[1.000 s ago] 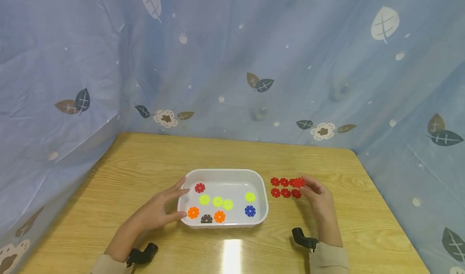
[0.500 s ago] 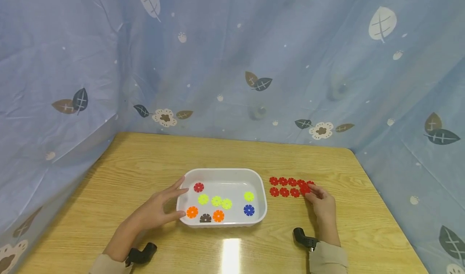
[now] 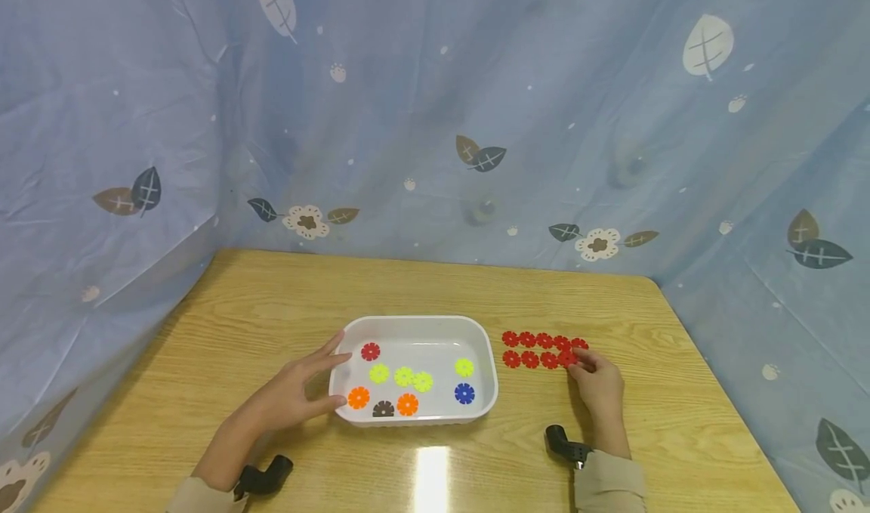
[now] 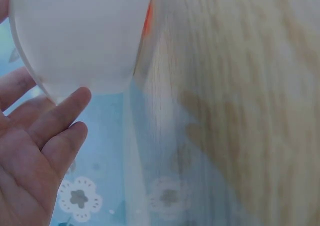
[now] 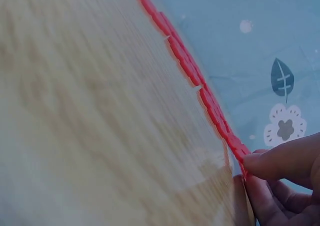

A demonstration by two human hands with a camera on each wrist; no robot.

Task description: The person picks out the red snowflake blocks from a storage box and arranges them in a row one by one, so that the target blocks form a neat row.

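Observation:
My left hand (image 3: 292, 392) rests at the left end of a white plastic tray (image 3: 414, 421), thumb and fingers spread and fairly straight. In the left wrist view some fingertips reach over the tray's rim, while others lie by its outer wall (image 4: 80, 41). Red notched discs (image 3: 527, 339) lie flat in two rows on the table, right of the tray. At the right end of the near row, my right hand (image 3: 601, 384) pinches a red disc (image 3: 566, 358) between thumb and finger. In the right wrist view the rows (image 5: 212, 111) appear edge-on, with the thumb on the last disc.
Inside the tray lie one red disc (image 3: 370, 351), several yellow discs (image 3: 379, 373), two orange discs (image 3: 408, 404), a brown disc (image 3: 384, 409) and a blue disc (image 3: 465, 394). A patterned blue curtain (image 3: 381, 120) stands behind the wooden table (image 3: 285, 294).
My right hand has moved from the far row down to the near row's right end, bringing a red disc there. The far row now shows its right-end discs uncovered. My left hand stays put.

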